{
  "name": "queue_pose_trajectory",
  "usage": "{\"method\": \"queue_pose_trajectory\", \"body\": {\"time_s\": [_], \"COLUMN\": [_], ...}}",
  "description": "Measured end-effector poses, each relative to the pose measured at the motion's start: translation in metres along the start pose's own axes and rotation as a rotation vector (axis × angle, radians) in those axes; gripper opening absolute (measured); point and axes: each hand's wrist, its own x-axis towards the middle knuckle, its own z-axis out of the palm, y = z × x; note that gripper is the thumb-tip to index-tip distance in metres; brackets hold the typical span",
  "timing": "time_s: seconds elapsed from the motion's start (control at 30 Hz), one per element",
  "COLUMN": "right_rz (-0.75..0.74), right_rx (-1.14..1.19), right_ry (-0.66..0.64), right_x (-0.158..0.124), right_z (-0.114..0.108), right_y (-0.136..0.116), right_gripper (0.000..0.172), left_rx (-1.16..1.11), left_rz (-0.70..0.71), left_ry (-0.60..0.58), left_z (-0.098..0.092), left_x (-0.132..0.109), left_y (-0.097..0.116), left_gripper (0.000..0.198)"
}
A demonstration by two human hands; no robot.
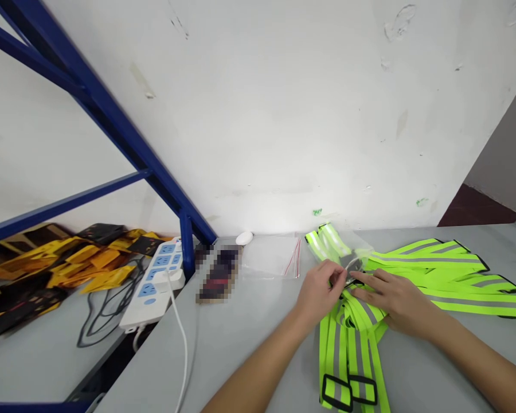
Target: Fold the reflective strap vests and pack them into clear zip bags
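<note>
Neon-yellow reflective straps [352,350] with grey stripes and black buckles lie in a bundle on the grey table [249,344]. My left hand [320,289] pinches the top of that bundle, fingers closed on the straps. My right hand [395,298] rests on the bundle beside it, fingers stretched forward and pressing the straps down. A clear plastic bag holding folded straps [337,244] lies just behind both hands.
More neon straps [451,272] spread over the table's right side. A stack of empty zip bags [273,258] lies by the wall, with a small white object [243,238] and a dark phone-like item [219,274]. A white power strip [157,281] and yellow-black packages [69,258] sit by the blue rack [124,143].
</note>
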Motion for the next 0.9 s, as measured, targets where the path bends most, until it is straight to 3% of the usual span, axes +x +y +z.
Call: {"method": "queue_pose_trajectory", "body": {"time_s": [0.13,0.33,0.47,0.6,0.7,0.8,0.9], "right_rz": [0.104,0.142,0.142,0.149,0.157,0.197,0.41], "right_rx": [0.013,0.078,0.116,0.152,0.293,0.553,0.959], "right_ry": [-0.01,-0.061,-0.069,-0.029,0.101,0.264,0.238], "right_x": [0.002,0.008,0.007,0.003,-0.001,-0.001,0.003], "right_z": [-0.002,-0.007,-0.004,0.0,-0.002,-0.012,-0.026], "right_y": [0.0,-0.001,0.003,0.005,0.005,0.003,0.001], "right_gripper": [0.076,0.075,0.078,0.078,0.078,0.063,0.041], "left_rx": [0.065,0.154,0.193,0.32,0.415,0.377,0.252], "left_rz": [0.11,0.38,0.394,0.313,0.264,0.15,-0.044], "left_ry": [0.17,0.298,0.423,0.338,0.233,0.105,0.031], "left_z": [0.002,0.004,-0.006,-0.008,0.0,0.009,0.012], "left_x": [-0.001,-0.004,-0.001,0.005,0.005,0.003,0.001], "left_y": [0.003,0.006,0.005,-0.005,-0.015,-0.021,-0.019], "left_gripper": [0.016,0.012,0.013,0.019,0.024,0.023,0.017]}}
